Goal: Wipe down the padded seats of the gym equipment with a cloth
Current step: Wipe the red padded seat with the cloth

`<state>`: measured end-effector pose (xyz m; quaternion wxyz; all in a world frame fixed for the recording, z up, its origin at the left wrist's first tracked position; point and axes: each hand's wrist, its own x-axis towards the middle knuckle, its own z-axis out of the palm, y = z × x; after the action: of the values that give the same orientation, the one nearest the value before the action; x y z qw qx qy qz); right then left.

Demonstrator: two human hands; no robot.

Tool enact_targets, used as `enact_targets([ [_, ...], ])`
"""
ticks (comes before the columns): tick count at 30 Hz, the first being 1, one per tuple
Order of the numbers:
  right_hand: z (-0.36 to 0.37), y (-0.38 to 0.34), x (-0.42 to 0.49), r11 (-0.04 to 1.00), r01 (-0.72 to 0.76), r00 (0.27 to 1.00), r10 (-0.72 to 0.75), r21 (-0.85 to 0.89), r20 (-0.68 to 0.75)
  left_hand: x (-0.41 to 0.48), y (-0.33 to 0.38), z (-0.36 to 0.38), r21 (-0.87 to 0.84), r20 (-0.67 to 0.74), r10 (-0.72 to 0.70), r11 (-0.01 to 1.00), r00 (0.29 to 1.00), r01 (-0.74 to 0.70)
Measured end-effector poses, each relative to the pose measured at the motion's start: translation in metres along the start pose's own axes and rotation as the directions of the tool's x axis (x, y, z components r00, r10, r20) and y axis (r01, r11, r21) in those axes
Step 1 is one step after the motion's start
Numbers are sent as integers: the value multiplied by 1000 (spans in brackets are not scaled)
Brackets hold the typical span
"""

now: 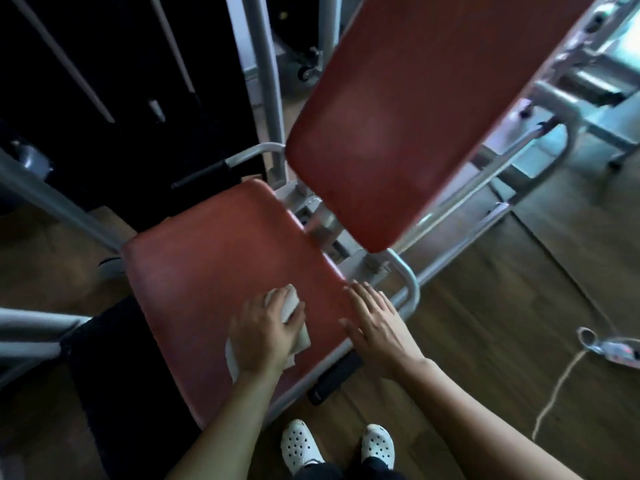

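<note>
A red padded seat (pixel 214 258) of a gym machine lies in front of me, with a red padded backrest (pixel 415 116) tilted above it to the right. My left hand (pixel 263 330) lies on a white cloth (pixel 289 301) near the seat's front right part, fingers curled over the bunched cloth and pressing it onto the pad. Most of the cloth is hidden under the hand. My right hand (pixel 377 323) rests flat with straight fingers on the seat's right edge and holds nothing.
Grey metal frame tubes (pixel 408 289) surround the seat. A black weight stack (pixel 138 81) stands behind on the left. A black mat (pixel 114 375) lies under the left side. On the wooden floor at right lie a power strip (pixel 613 351) and its cord. My white clogs (pixel 301 445) are below.
</note>
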<state>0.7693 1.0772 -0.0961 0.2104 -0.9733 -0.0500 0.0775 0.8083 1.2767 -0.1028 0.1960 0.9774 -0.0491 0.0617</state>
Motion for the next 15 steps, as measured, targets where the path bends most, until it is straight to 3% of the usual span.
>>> enact_targets([
  [8, -96, 30, -96, 978, -206, 970, 201, -24, -136, -6, 134, -44, -52, 99, 263, 965, 960, -259],
  [15, -147, 114, -186, 882, -470, 859, 469, 48, -204, -31, 272, -37, -80, 170, 498, 867, 850, -492],
])
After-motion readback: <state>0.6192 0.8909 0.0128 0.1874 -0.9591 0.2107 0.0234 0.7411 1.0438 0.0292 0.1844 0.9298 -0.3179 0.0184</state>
